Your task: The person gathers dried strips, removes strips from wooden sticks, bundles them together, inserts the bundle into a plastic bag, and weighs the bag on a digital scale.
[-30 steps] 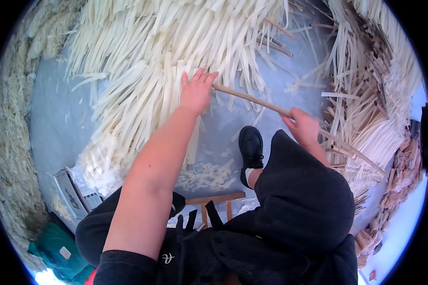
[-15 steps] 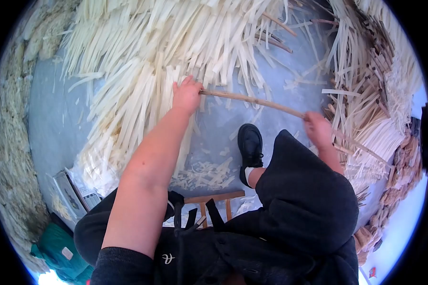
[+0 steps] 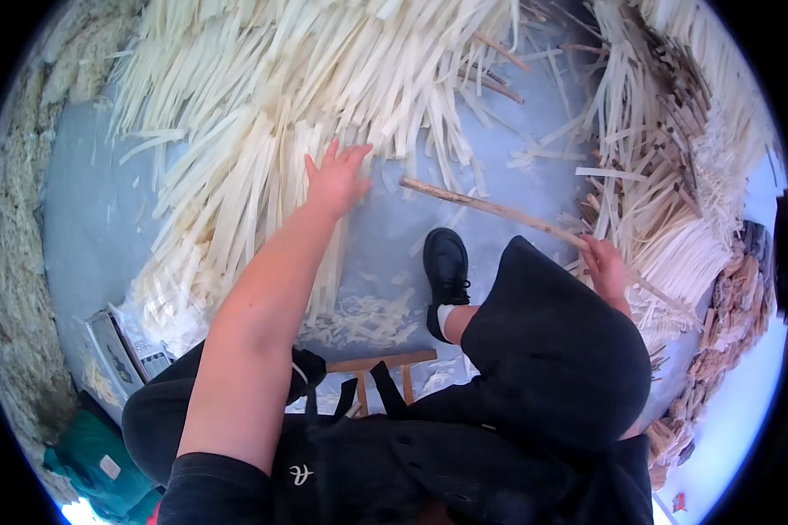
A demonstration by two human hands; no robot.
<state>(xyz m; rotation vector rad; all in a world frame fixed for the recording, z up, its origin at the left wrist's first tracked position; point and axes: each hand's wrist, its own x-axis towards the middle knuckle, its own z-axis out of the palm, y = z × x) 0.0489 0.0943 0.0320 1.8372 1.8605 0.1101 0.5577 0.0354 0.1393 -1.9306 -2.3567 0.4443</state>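
Observation:
My right hand (image 3: pixel 606 264) is wrapped round a thin wooden stick (image 3: pixel 495 208), whose near part points down to the right. The stick's other end stops a short gap to the right of my left hand (image 3: pixel 335 179). That left hand holds nothing; its fingers are spread over a heap of long pale strips (image 3: pixel 263 166), which look like shaved wood. Whether the fingers touch the strips I cannot tell.
More strips and sticks (image 3: pixel 674 157) are piled along the right. Short shavings (image 3: pixel 363 319) lie on the grey floor near my black shoe (image 3: pixel 446 269). A wooden stool (image 3: pixel 381 360) is at my legs. A green bag (image 3: pixel 101 464) and a box (image 3: pixel 114 354) stand at lower left.
My left hand has let go of the stick's end and its fingers have spread. My right hand, still holding the stick, has moved a little right and down, drawing the end away.

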